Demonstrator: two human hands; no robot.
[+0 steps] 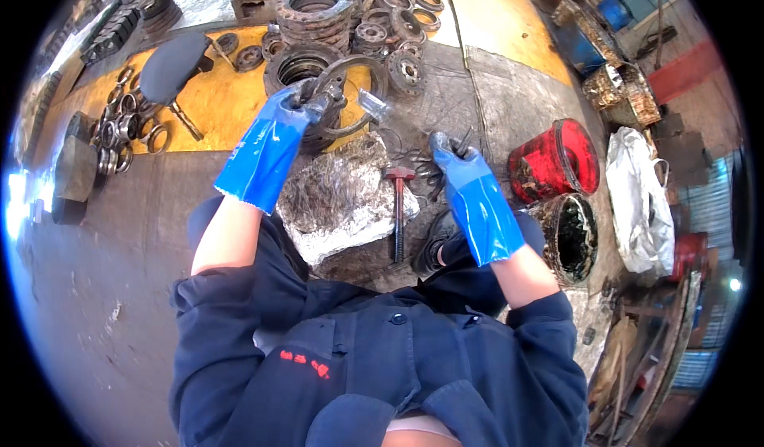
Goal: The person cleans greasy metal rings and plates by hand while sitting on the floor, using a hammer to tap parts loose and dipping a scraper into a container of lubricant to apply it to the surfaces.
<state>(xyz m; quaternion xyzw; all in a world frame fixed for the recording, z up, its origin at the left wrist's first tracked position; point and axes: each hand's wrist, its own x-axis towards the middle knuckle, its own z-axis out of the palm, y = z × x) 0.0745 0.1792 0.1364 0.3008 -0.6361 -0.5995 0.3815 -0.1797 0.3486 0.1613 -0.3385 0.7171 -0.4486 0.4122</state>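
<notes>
Blue rubber gloves with long cuffs cover both my hands. My left hand is closed on the near-left edge of a large, dirty metal ring, which is tilted up in front of a stack of thick flanged rings. A pale, shiny flat piece shows against the ring's right side; what it is I cannot tell. My right hand is apart from the ring, its fingers curled. A thin dark tip shows by them, too small to name. Between my legs a red-headed hammer rests beside a foil-like, grimy block.
Loose rings and wheels lie beyond the stack. A round-seated stool and small rings are at left. To the right stand a red bucket, a grimy open can and a white sack.
</notes>
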